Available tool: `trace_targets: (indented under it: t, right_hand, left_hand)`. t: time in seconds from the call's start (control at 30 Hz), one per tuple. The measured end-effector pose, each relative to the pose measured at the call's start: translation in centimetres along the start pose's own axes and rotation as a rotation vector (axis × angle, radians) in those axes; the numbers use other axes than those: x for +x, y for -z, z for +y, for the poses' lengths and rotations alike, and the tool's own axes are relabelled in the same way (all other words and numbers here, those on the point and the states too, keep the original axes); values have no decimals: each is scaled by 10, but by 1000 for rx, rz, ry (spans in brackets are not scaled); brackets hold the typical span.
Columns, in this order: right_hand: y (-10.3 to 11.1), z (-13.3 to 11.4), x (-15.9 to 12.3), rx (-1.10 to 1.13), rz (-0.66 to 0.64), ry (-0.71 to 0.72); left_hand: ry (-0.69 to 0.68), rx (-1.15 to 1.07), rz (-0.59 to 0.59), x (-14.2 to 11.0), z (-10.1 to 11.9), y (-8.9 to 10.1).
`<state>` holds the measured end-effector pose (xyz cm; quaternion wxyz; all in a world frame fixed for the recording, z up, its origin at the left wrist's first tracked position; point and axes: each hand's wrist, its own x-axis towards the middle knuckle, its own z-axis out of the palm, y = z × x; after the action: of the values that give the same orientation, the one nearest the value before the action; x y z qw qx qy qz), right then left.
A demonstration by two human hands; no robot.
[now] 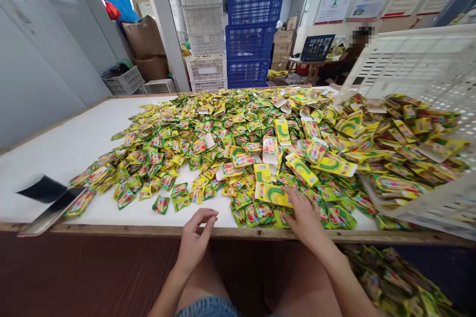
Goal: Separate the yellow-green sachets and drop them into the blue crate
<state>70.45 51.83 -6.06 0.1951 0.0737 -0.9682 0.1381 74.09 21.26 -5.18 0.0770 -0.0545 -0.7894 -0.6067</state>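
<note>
My right hand [307, 215] has its fingers and thumb about the right end of a small yellow carton [271, 194], which lies tilted over the packets near the table's front edge. Its left end shows; the gripped end is partly hidden. At the edge further left, my left hand [197, 235] is loosely closed, thumb tip near the forefinger, with nothing visible in it. Green and yellow candy-like packets [264, 212] lie under the carton and right hand. Other small printed cartons [269, 146], some with flaps up, rest on the heap just beyond.
The wooden-edged white table [89, 129] bears a wide heap of packets. A phone [52, 213] and a dark cylinder [42, 188] lie left. A tipped white crate [416, 69] spills cartons right. Blue crates [247, 44] are stacked behind; a person [347, 54] sits beyond.
</note>
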Motion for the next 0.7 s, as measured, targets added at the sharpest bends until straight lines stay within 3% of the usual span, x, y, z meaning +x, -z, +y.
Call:
trace_targets:
  t: [0.1, 0.27, 0.43, 0.53, 0.6, 0.7]
  right_hand:
    - [-19, -10, 10, 16, 14, 7]
    - [-25, -2, 9, 6, 37, 45]
    - [-27, -1, 21, 77, 88, -76]
    - [-16, -26, 23, 298, 201, -172]
    - [-7, -58, 18, 576, 97, -122]
    - [-3, -109, 8, 850, -354, 252]
  left_hand:
    - [57, -22, -31, -5, 1, 3]
    - [129, -70, -77, -9, -5, -4]
    - [121, -86, -162, -5, 2, -22]
    - [126, -179, -168, -2, 5, -28]
    - [98, -292, -167, -1, 6, -30]
    - [136, -428, -177, 0, 7, -27]
